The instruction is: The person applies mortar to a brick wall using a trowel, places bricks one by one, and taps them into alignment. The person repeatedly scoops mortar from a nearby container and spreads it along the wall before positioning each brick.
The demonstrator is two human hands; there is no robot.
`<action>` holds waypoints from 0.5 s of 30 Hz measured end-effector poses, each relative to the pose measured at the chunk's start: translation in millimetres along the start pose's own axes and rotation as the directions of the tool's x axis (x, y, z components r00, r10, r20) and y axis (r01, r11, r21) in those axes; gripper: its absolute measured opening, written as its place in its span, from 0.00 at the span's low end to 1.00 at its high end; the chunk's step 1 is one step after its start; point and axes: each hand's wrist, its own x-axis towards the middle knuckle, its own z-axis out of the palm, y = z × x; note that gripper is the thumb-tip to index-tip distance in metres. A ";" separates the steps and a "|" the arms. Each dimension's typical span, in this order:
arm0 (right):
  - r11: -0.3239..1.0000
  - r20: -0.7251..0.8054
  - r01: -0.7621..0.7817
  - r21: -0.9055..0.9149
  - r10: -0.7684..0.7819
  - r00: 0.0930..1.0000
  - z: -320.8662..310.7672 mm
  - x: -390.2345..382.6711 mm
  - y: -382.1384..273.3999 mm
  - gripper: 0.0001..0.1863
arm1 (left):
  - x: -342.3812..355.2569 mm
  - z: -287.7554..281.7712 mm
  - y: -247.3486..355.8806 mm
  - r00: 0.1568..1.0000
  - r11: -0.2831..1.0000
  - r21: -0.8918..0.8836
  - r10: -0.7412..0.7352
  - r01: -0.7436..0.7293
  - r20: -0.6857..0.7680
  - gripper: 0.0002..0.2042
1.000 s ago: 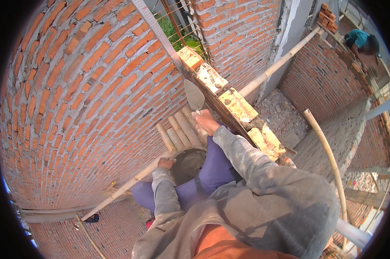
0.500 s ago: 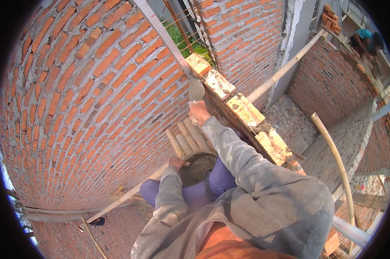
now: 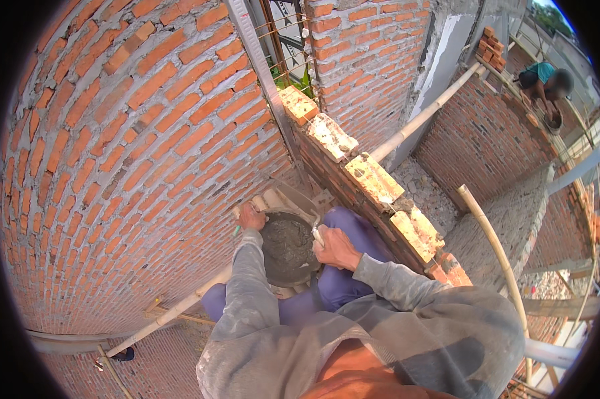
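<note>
A round bucket (image 3: 265, 265) of wet grey mortar (image 3: 290, 245) stands between my knees. My left hand (image 3: 251, 217) is closed on its far left rim, with a bit of something green beside the fingers. My right hand (image 3: 338, 249) grips the handle of a trowel (image 3: 294, 199) at the bucket's right side. The metal blade reaches over the far rim, tilted and apart from the wall. To the right runs a low brick wall (image 3: 326, 169), topped by a row of spaced bricks (image 3: 374, 177) with mortar lumps on some.
Bamboo poles (image 3: 427, 113) cross behind the low wall and stand at right (image 3: 496, 243). A tall brick wall (image 3: 160, 133) rises at left. Short wooden pieces (image 3: 271, 197) lie beyond the bucket. At far right a person (image 3: 546, 83) bends over another wall near stacked bricks (image 3: 490, 48).
My right hand has drawn the trowel back from the low wall to the bucket. My left hand has shifted to the far left of the rim. The whole view has shifted slightly.
</note>
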 end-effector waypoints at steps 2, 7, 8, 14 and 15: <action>0.991 0.113 0.002 -0.133 0.013 0.994 13.1 -24.4 3.5 0.16 | 29.8 5.9 4.7 0.993 0.995 0.025 0.103 -0.101 -0.060 0.17; 0.973 0.294 -0.222 0.067 0.193 0.936 42.2 -4.4 -0.9 0.15 | 76.6 -2.5 6.3 0.967 0.964 0.086 0.250 -0.252 0.041 0.19; 0.895 0.391 -0.404 0.191 0.308 0.867 50.2 7.9 -1.3 0.14 | 75.5 -10.6 7.3 0.952 0.961 0.014 0.270 -0.275 0.142 0.22; 0.957 0.431 -0.035 -0.288 0.162 0.888 68.2 61.1 -21.7 0.16 | -2.8 -61.5 30.5 0.992 0.990 0.073 0.121 -0.124 0.040 0.44; 0.888 0.447 0.104 -0.448 0.123 0.886 56.6 67.6 -33.9 0.18 | -16.5 -70.0 26.3 0.998 0.998 0.012 0.057 -0.057 -0.018 0.47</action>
